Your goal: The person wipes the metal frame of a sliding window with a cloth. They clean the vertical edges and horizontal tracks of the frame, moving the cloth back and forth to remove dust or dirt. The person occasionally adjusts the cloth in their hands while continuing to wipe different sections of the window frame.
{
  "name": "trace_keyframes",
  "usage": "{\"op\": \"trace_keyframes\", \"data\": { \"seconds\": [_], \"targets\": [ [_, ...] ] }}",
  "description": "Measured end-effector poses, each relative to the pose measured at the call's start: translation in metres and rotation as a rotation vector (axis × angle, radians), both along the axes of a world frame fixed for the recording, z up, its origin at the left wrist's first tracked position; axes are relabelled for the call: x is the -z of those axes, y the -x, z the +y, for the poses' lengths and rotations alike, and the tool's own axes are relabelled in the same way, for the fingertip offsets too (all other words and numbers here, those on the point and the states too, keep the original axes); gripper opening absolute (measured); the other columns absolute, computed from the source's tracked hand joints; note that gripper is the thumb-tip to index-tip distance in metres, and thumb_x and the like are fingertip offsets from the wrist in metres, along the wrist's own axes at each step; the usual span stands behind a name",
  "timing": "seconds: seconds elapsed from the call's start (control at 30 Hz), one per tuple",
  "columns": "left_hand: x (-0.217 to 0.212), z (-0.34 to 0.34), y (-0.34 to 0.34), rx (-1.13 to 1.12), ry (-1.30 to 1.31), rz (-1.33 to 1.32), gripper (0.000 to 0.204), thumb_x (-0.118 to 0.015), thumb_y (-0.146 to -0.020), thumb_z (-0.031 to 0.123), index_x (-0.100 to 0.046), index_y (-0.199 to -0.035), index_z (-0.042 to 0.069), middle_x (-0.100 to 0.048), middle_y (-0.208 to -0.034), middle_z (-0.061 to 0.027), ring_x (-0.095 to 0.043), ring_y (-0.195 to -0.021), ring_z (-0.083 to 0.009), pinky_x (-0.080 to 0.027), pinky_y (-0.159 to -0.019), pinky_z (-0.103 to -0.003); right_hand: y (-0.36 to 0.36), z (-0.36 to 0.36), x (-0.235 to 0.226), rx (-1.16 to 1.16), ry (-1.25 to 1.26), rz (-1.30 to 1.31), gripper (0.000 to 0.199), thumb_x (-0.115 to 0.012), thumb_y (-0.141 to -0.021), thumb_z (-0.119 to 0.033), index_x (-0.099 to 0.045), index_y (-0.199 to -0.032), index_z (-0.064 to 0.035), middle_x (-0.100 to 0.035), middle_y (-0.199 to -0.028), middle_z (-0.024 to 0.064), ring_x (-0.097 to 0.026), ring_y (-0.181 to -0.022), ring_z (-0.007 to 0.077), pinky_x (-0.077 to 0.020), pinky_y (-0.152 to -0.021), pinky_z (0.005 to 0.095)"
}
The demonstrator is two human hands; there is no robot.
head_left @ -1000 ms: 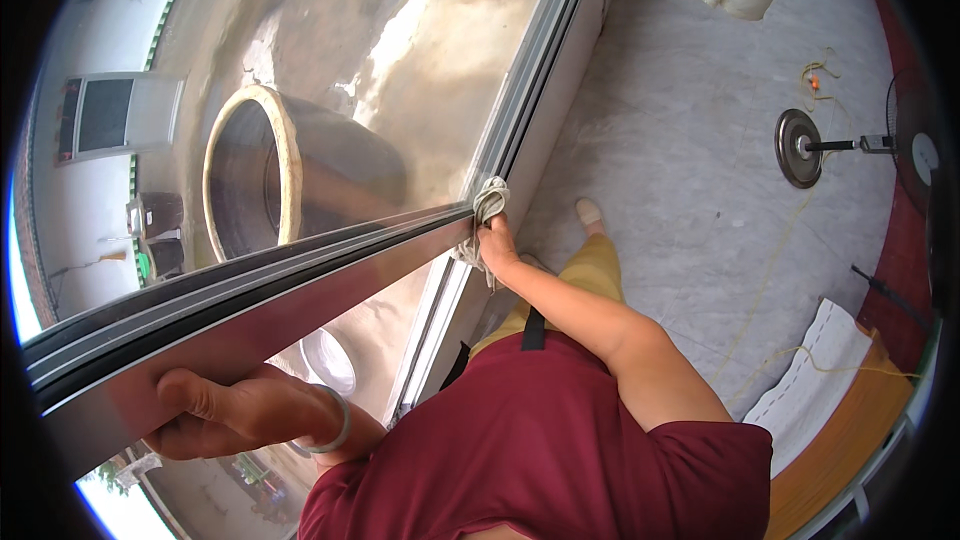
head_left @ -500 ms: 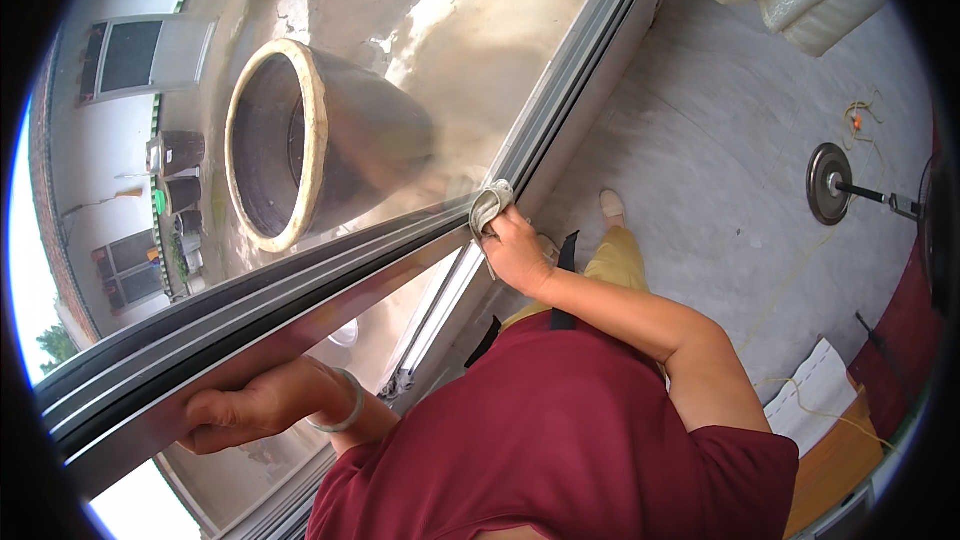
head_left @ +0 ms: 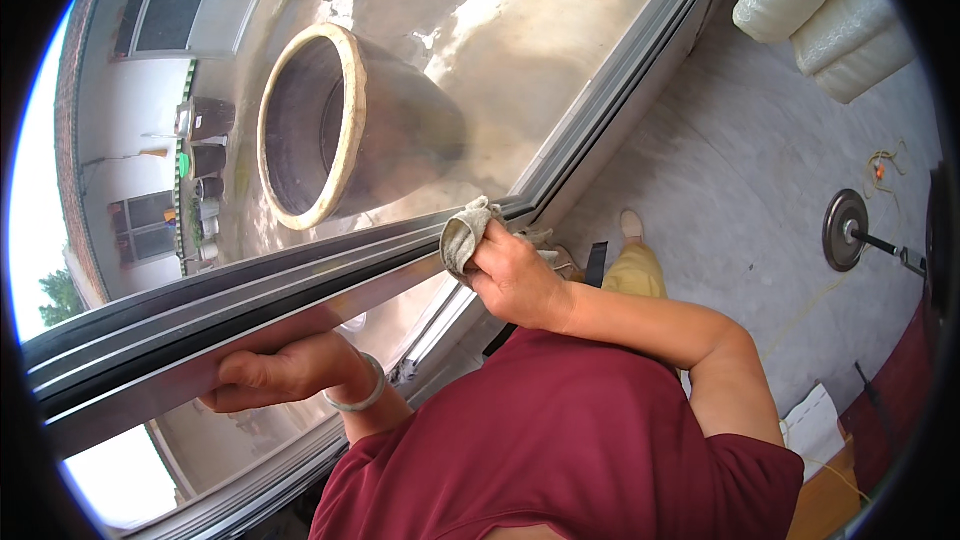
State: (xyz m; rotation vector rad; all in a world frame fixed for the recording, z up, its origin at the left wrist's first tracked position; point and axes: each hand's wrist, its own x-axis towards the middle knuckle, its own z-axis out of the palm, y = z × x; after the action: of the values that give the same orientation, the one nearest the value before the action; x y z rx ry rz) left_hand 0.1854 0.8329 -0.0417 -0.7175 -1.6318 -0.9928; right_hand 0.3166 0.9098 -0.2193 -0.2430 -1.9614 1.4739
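Right hand closed on one grey cloth; left hand half-curled at one metal frame, grip unclear.

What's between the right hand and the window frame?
A crumpled greyish cloth, bunched in the right hand and lying over the window frame. The head view shows it; whether any fingertips behind the cloth touch the frame is hidden.
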Motion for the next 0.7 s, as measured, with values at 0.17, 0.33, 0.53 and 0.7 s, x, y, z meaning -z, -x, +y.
{"op": "trace_keyframes", "data": {
  "seconds": [0.17, 0.33, 0.53, 0.7],
  "targets": [
    [0.003, -0.002, 0.0, 0.061, -0.02, -0.032, 0.063, -0.038, -0.104, 0.048, -0.036, -0.133, -0.007, -0.046, -0.122, -0.0183, -0.054, -0.113, -0.0219, -0.048, -0.093, -0.036, 0.0, 0.015, -0.041, -0.074, -0.05, 0.08, 0.029, -0.064, -0.076, 0.002, -0.063, -0.105, 0.0011, -0.058, -0.103, 0.0241, -0.06, -0.09, 0.041, -0.0538, -0.078, 0.0429],
    [0.002, 0.0, -0.006, 0.146, -0.07, -0.12, 0.059, -0.04, -0.103, 0.047, -0.034, -0.134, -0.004, -0.044, -0.129, -0.0157, -0.051, -0.115, -0.0199, -0.044, -0.097, -0.036, 0.006, 0.02, -0.072, -0.103, -0.183, 0.255, 0.032, -0.068, -0.071, 0.002, -0.064, -0.103, 0.0044, -0.059, -0.098, 0.0214, -0.061, -0.087, 0.0379, -0.0536, -0.076, 0.0416],
    [-0.013, 0.008, -0.018, 0.377, -0.03, -0.168, 0.062, -0.046, -0.101, 0.045, -0.028, -0.139, 0.0, -0.043, -0.131, -0.0164, -0.051, -0.115, -0.0226, -0.045, -0.1, -0.036, 0.013, 0.032, -0.102, -0.156, -0.235, 0.478, 0.038, -0.066, -0.065, 0.002, -0.065, -0.103, 0.0051, -0.06, -0.099, 0.0188, -0.062, -0.083, 0.0346, -0.0535, -0.073, 0.0419],
    [-0.032, 0.021, -0.034, 0.039, 0.105, -0.195, 0.079, -0.061, -0.083, 0.013, -0.015, -0.145, -0.004, -0.039, -0.128, -0.0236, -0.051, -0.109, -0.0241, -0.046, -0.096, -0.035, 0.02, 0.036, -0.102, -0.22, -0.156, 0.52, 0.04, -0.064, -0.064, 0.006, -0.066, -0.104, 0.005, -0.061, -0.1, 0.019, -0.063, -0.085, 0.0339, -0.0534, -0.075, 0.04]
  ]
}}
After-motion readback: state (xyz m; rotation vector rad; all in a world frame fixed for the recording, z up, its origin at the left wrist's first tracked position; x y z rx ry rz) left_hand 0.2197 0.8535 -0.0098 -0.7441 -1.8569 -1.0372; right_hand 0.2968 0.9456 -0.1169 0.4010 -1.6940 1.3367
